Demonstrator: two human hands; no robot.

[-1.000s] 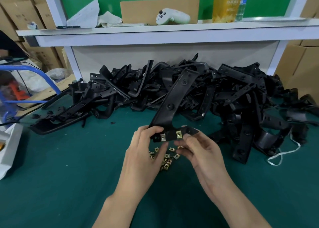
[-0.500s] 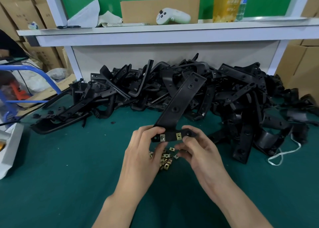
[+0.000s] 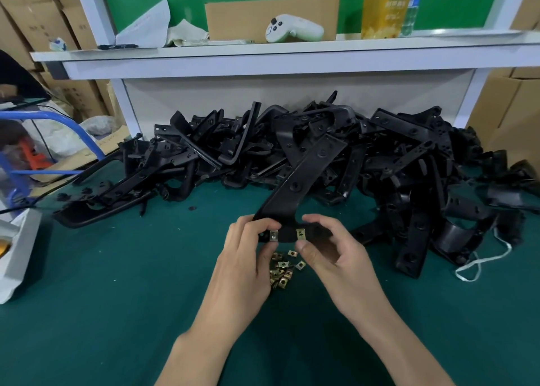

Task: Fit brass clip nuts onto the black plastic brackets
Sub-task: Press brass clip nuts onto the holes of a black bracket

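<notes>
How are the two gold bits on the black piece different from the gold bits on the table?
The fitted clip nuts sit clipped side by side on the held bracket, off the table; the loose clip nuts lie jumbled on the green mat. Fitted ones number two; loose ones are many. Both are brassy squares.

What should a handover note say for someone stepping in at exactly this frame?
Left hand: grips the left end of the held bracket at its foot.
Right hand: pinches the foot's right end, thumb just below the right nut.
Done: two clip nuts sit on the foot of this bracket; whether the right one is fully seated cannot be told.
Supplies: loose nuts lie on the green mat under the hands; the heap of brackets lies behind.
Left: check the seating, set this bracket aside and work through the heap.
</notes>
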